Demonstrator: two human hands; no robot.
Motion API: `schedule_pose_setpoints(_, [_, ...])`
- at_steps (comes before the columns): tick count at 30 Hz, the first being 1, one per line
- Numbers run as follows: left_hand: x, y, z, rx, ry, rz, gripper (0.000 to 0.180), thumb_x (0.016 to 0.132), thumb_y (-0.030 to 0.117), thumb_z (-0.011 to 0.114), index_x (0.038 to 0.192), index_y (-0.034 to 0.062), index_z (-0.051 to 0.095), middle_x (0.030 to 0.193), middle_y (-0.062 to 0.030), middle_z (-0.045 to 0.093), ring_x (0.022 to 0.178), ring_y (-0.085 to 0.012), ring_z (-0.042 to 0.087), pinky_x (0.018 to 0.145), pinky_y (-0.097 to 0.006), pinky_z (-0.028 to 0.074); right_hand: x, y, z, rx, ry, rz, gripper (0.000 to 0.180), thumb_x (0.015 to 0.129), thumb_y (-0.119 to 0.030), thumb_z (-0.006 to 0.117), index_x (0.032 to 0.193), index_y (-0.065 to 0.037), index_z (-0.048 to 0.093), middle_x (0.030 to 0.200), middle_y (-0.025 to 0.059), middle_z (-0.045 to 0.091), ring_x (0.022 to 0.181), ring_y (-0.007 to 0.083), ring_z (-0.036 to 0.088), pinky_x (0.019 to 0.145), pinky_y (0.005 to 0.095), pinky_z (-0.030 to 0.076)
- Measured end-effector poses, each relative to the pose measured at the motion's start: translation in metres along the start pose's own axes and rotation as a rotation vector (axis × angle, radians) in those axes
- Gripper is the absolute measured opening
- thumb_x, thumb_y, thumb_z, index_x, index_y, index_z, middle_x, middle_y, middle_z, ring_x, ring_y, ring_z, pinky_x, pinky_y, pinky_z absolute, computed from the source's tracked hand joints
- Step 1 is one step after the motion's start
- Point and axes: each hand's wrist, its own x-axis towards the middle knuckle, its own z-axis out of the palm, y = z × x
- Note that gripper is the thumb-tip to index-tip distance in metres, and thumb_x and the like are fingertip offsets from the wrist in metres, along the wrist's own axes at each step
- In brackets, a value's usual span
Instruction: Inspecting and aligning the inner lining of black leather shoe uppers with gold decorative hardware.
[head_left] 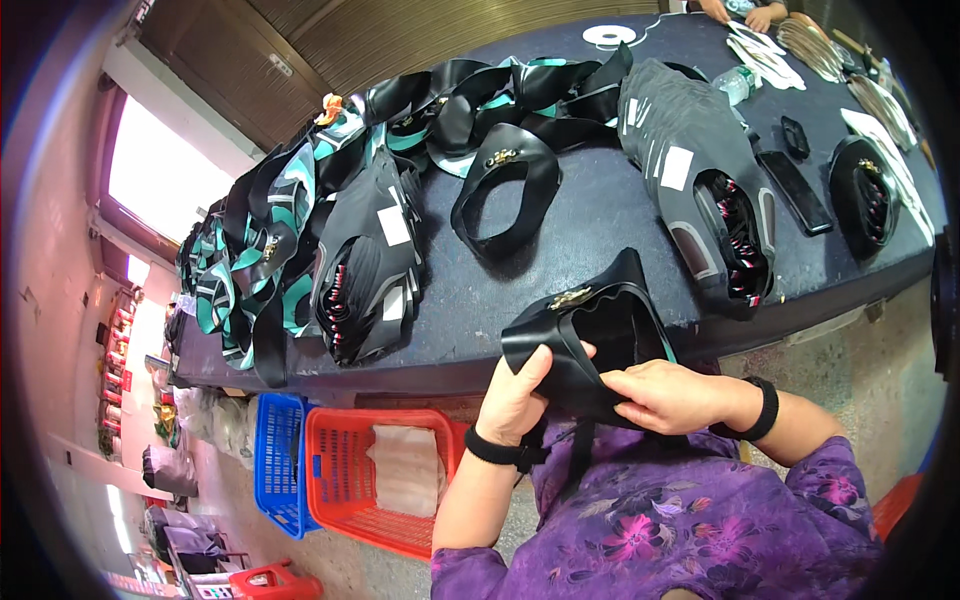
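Observation:
A glossy black shoe upper (575,350), bent into an open loop with a gold-coloured ornament on it, is held between my hands at the table's near edge. My left hand (515,395) pinches its left side, thumb on the outer face. On its near right edge, the closed fingers of my right hand (665,393) grip the material. A teal edge shows inside the loop. Beyond my hands a similar black loop with a gold ornament (505,195) lies on the dark table (590,220).
Stacked dark uppers (370,250) lie left, another stack (690,170) right. Black and teal pieces (290,200) pile along the far left. A phone (795,190) and bottle (738,84) are at right. Red (335,500) and blue baskets (280,465) stand below. Another person's hands (760,15) are far right.

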Motion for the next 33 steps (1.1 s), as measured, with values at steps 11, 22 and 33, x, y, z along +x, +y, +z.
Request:
schedule_pose_setpoints(11, [0.007,-0.003,0.014,0.382,0.275,0.197,0.027,0.080,0.004,0.060,0.104,-0.0018,0.050,0.090,-0.0085,0.060,0.082,-0.0143,0.059,0.075,-0.026,0.048,0.006,0.002,0.007,-0.061,-0.118,0.021,0.030,0.077,-0.008,0.053,0.102,0.004,0.041,0.070,0.0179,0.054,0.070,0.0350,0.055,0.062,0.0418,0.044])
schedule_pose_setpoints(22, [-0.010,0.035,0.026,1.441,-0.076,0.430,0.052,0.073,-0.001,0.062,0.120,0.0033,0.041,0.088,-0.0172,0.062,0.077,-0.0279,0.063,0.067,-0.032,0.049,-0.004,-0.024,-0.043,-0.096,0.612,-0.117,0.043,0.068,-0.003,0.064,0.109,-0.006,0.052,0.097,0.0120,0.053,0.087,0.0283,0.054,0.076,0.0356,0.044])
schedule_pose_setpoints(33, [-0.032,0.041,0.042,1.702,-0.473,0.300,0.050,0.067,0.000,0.053,0.115,0.0160,0.049,0.060,-0.0058,0.048,0.049,-0.0233,0.052,0.044,-0.033,0.043,-0.012,-0.012,-0.045,-0.451,0.552,-0.387,0.017,0.064,-0.012,0.062,0.081,-0.010,0.061,0.090,0.0048,0.058,0.085,0.0213,0.056,0.077,0.0360,0.043])
